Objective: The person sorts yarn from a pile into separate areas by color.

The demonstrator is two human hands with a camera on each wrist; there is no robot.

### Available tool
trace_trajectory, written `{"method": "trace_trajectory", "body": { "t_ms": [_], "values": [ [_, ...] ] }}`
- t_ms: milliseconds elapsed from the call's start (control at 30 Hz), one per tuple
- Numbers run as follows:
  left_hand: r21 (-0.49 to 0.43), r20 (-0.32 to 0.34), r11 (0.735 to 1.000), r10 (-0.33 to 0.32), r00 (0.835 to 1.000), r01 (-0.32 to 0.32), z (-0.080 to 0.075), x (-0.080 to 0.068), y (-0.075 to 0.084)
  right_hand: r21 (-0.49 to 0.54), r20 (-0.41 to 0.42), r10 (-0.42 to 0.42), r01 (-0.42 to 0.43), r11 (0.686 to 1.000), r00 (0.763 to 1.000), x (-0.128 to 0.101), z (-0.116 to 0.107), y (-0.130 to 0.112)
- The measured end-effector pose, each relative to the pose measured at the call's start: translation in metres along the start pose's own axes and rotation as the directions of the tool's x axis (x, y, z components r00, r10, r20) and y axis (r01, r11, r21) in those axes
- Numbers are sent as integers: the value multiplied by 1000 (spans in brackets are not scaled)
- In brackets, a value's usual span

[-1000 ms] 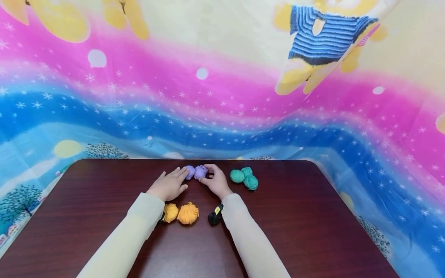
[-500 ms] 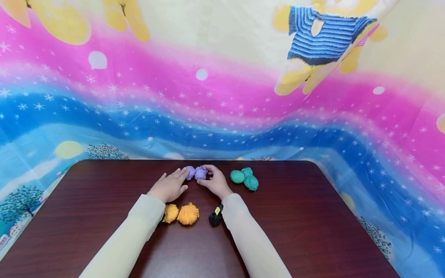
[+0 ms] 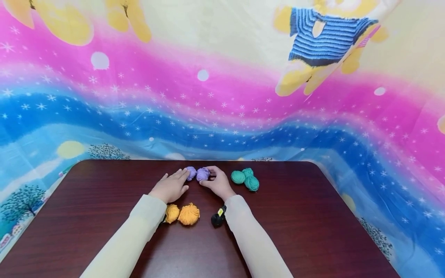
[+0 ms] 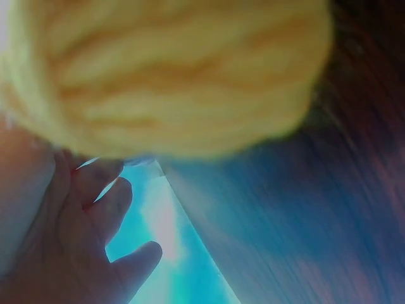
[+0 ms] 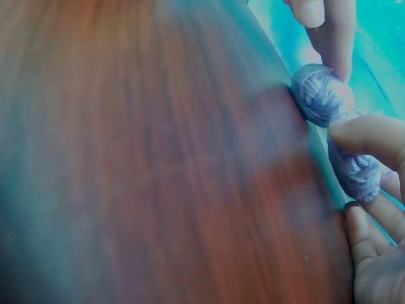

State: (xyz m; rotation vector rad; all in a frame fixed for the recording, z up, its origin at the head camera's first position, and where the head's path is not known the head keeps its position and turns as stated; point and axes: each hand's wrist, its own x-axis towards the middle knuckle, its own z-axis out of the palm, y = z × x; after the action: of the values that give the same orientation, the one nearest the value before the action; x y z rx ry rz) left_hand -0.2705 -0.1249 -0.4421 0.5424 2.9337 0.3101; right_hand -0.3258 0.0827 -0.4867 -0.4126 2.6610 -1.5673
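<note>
Two purple yarn balls lie side by side near the table's far edge in the head view. My left hand (image 3: 169,187) lies with its fingers extended, fingertips at the left purple yarn ball (image 3: 191,173). My right hand (image 3: 219,183) holds the right purple yarn ball (image 3: 202,174) between thumb and fingers. In the right wrist view the thumb is on one side of that yarn ball (image 5: 357,177) and fingers on the other. The left hand's fingers (image 5: 334,38) reach to the other yarn ball (image 5: 316,95). An orange yarn ball (image 4: 171,76) fills the top of the left wrist view.
Several green yarn balls (image 3: 245,178) are clustered right of my right hand. Orange yarn balls (image 3: 189,214) sit below my left hand, one partly behind the left wrist. A black wrist device (image 3: 218,217) hangs at the right cuff. Patterned cloth (image 3: 208,96) stands behind the dark table (image 3: 285,216).
My right hand has shifted slightly to the right with its purple yarn ball, and a narrow gap now shows between the two purple balls. The left hand stays nearly still.
</note>
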Motion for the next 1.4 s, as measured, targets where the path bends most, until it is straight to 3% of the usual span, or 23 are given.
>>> {"method": "trace_trajectory", "body": {
  "t_ms": [333,767,1200,1400],
  "values": [
    [-14,-4,1000,-10,1000,10,2,-3,0,81,37,14,-17,997,999,-24,-19,1],
    [-35,-13,999,0,1000,0,2,-6,2,19,102,6,-8,1000,995,-68,-53,8],
    [-40,0,999,-16,1000,16,5,-2,1,-15,232,-57,62,998,971,-100,-56,5],
    [-49,-4,999,-13,1000,13,3,-3,2,-39,256,-39,51,998,966,-110,-60,3]
  ]
}}
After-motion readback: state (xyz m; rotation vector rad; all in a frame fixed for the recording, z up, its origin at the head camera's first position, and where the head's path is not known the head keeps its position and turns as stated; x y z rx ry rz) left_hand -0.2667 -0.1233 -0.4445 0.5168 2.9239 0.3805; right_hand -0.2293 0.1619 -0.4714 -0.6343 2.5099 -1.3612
